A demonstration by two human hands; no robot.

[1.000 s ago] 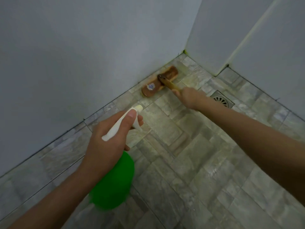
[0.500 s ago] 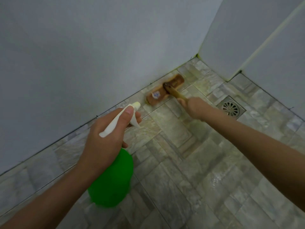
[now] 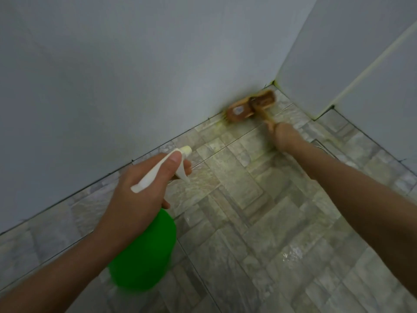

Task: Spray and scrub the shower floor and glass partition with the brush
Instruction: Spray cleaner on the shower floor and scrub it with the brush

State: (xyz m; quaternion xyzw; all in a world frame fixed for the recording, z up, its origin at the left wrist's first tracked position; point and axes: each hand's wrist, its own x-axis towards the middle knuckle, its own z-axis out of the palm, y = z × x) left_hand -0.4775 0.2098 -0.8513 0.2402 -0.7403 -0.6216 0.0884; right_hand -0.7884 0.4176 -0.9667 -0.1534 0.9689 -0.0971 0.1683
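A wooden scrub brush [image 3: 250,107] lies head-down on the grey stone-tile shower floor [image 3: 259,222], pressed against the base of the left wall close to the corner. My right hand [image 3: 285,136] grips its handle from behind, arm stretched out. My left hand [image 3: 137,188] holds a green spray bottle [image 3: 144,251] with a white trigger head, nozzle aimed at the floor near the wall, a finger on the trigger. The brush is blurred by motion.
Pale grey walls [image 3: 135,75] meet at the corner [image 3: 274,83]. A panel with a light vertical strip [image 3: 370,64] stands at the right. The floor drain [image 3: 322,147] is mostly hidden behind my right forearm. Wet patches shine on the tiles [image 3: 291,254].
The brush has slid along the wall toward the corner, my right hand following it. The view has shifted, and the left hand with the bottle keeps its pose.
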